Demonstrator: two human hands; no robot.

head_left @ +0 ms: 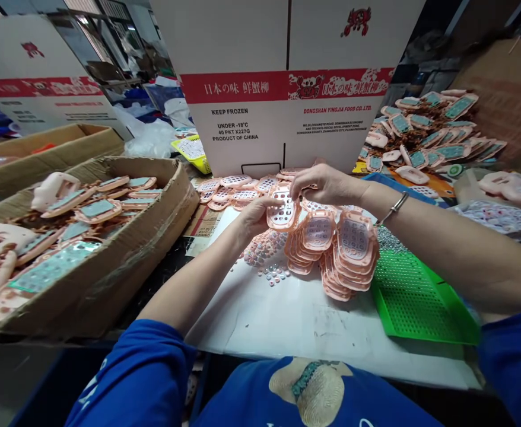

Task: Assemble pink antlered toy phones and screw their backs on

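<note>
My left hand (257, 216) grips a pink plastic panel (282, 217) by its left side, thumb on its face. The panel is tilted up and has rows of small holes, like a toy phone's front. At its upper right edge, my right hand (321, 182) is closed with fingers curled together; what they hold, if anything, is too small to make out. Just below the hands lie loose small round buttons (260, 249). To their right stand stacked pink panels (353, 252), and more panels (234, 181) lie in rows behind.
A large white carton (242, 127) stands upright behind the work surface (264, 320). At right sits a green perforated basket (421, 296). On the left, a cardboard box (153, 219) holds pink toy parts. Further pink parts (447, 127) are heaped at the far right.
</note>
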